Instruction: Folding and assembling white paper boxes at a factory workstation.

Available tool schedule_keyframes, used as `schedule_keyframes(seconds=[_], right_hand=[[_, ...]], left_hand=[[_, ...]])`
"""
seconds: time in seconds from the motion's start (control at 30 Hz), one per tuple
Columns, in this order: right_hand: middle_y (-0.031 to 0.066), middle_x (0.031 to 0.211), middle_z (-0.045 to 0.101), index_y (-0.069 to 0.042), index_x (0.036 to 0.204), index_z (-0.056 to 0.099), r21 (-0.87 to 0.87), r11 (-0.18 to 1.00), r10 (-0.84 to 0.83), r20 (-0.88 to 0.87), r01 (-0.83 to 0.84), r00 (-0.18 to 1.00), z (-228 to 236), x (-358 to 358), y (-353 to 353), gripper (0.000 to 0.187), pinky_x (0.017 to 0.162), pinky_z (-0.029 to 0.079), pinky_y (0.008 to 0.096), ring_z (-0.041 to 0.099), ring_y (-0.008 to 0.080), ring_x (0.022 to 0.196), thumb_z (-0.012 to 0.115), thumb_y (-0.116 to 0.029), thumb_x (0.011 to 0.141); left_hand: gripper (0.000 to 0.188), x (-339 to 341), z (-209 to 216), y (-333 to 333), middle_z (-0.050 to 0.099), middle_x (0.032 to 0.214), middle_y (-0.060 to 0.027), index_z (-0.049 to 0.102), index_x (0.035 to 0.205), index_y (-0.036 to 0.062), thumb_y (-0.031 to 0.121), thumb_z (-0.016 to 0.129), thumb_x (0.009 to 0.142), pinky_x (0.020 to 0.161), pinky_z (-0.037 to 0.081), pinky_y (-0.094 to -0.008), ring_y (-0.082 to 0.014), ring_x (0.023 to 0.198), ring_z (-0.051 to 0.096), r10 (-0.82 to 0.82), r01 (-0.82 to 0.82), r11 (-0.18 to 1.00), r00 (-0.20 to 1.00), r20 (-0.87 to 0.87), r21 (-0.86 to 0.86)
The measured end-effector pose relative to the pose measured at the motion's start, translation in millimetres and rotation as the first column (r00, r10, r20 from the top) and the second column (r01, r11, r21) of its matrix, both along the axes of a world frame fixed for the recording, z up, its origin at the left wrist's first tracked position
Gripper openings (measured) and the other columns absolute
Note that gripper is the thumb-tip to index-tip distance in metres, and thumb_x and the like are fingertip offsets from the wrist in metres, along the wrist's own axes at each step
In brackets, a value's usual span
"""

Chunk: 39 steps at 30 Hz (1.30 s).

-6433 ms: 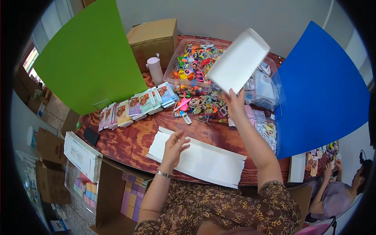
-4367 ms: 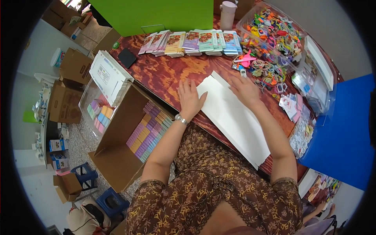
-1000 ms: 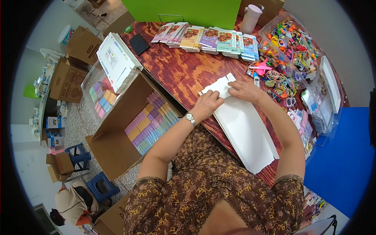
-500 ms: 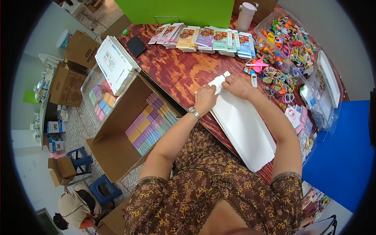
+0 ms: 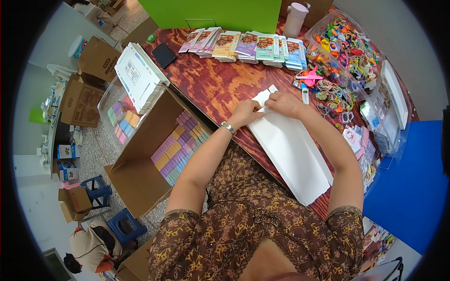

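Observation:
A long white cardboard piece [image 5: 291, 154], looking like a flat unfolded box, lies slantwise on the red wood-patterned table. My left hand [image 5: 246, 113] is at its far left edge, thumb and fingers closed on the card. Beside it my right hand [image 5: 284, 104] bends its fingers over the far end, where small white flaps stick out. Both sets of fingertips nearly meet there and partly hide the fold. A metal-banded watch [image 5: 228, 127] is on my left wrist.
Left of me stands an open brown carton [image 5: 136, 182] holding rows of pastel packs. White flat boxes [image 5: 140, 77] are stacked behind it. Colourful card packs [image 5: 225, 44] line the table's back. Trays of small plastic trinkets [image 5: 344, 51] and a pale bottle [image 5: 296, 19] stand at right.
My left hand has turned and shifted slightly, its fingers now drawn together at the card's edge. The right hand stays at the far end, and the card has barely moved.

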State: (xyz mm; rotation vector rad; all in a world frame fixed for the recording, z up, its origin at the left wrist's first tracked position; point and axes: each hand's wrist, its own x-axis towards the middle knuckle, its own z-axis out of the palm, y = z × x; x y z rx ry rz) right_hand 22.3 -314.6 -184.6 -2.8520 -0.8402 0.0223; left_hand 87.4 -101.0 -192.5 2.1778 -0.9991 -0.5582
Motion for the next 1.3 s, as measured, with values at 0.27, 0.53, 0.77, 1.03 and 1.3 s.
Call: schedule_keyframes(seconds=[0.27,0.53,0.77,1.03,1.3], right_hand=[[0.0067,0.093,0.064,-0.012,0.101,0.064,-0.031,0.999,-0.048,-0.177,0.043,0.983,17,11,4,0.018,0.083,0.051,0.0395,0.062,0.0280,0.093,0.065,-0.022,0.086],[0.0063,0.091,0.064,-0.013,0.099,0.064,0.103,0.994,0.053,-0.084,-0.044,0.995,3,10,-8,0.017,0.081,0.050,0.0397,0.062,0.0278,0.092,0.066,-0.023,0.086],[0.0055,0.087,0.064,-0.013,0.095,0.066,0.077,0.997,0.003,-0.089,0.004,0.996,6,9,5,0.015,0.079,0.050,0.0397,0.063,0.0265,0.087,0.067,-0.024,0.085],[0.0070,0.087,0.064,-0.012,0.098,0.067,0.221,0.975,0.005,-0.046,0.005,0.999,-2,6,-3,0.016,0.080,0.050,0.0397,0.063,0.0277,0.089,0.068,-0.021,0.085],[0.0085,0.090,0.065,-0.011,0.102,0.067,0.349,0.934,-0.055,-0.063,0.073,0.997,5,-4,-6,0.018,0.082,0.051,0.0405,0.065,0.0277,0.091,0.067,-0.021,0.086]], left_hand=[[0.029,1,4,-7,0.071,0.077,-0.0143,0.075,0.084,0.0053,0.033,0.074,0.075,0.067,0.054,-0.0391,-0.0288,0.072,0.069,0.029,-0.030,0.995,0.999,0.013,0.092],[0.029,14,4,2,0.070,0.078,-0.0174,0.071,0.081,0.0025,0.031,0.071,0.079,0.070,0.054,-0.0401,-0.0311,0.074,0.069,-0.116,0.121,0.992,0.986,-0.119,0.033],[0.031,5,8,4,0.069,0.086,-0.0206,0.070,0.094,0.0016,0.030,0.069,0.080,0.076,0.052,-0.0428,-0.0350,0.085,0.066,-0.125,0.125,0.986,0.992,-0.002,0.106],[0.053,-26,25,36,0.066,0.093,-0.0235,0.067,0.109,-0.0022,0.033,0.075,0.071,0.084,0.050,-0.0461,-0.0392,0.093,0.062,-0.068,0.030,0.992,0.947,0.313,0.124],[0.036,-42,34,39,0.066,0.090,-0.0054,0.064,0.120,-0.0039,0.005,0.056,0.086,0.070,0.050,-0.0227,-0.0079,0.081,0.061,0.140,-0.385,0.908,0.648,-0.748,-0.163]])
